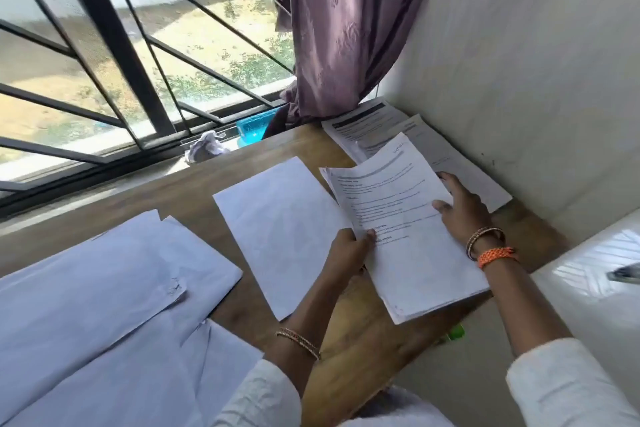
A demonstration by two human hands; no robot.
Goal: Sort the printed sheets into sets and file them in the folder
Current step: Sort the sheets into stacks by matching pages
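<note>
A: Noting the held stack of printed sheets (408, 236). Where is it sitting?

B: It is hanging just above the desk (349, 350), between the two hands. The left hand (346, 250) is pinching the stack's near-left edge, thumb lying on the top page, fingers going underneath. The right hand (464, 211) is resting on the far-right edge, fingers loosely curled around it, seemingly peeling the top sheet (388, 180) upward.

A: Why held that way?

B: My guess: the left hand is acting as a clamp, so the right is staying free to lift pages one by one and read the headings. The top sheet is curling up and away from the rest at its far end.

A: Appearance of the pages?

B: White, printed side up, lines of black text with short bold headings; the wording is too blurred to read. The stack is looking several sheets thick, edges slightly fanned at the near corner.

A: And around the hands?

B: Just left of the left hand, one blank-side-up sheet (280, 232) is lying flat on the desk, probably a set being started. Further left, overlapping white sheets (104, 288) are spreading out, one with a torn or crumpled spot. Beyond the right hand, printed piles (374, 128) are lying against the wall, one showing a dark header band. No folder is showing clearly.

A: Progress?

B: Sorting appears to be midway; filing is not yet started.
</note>
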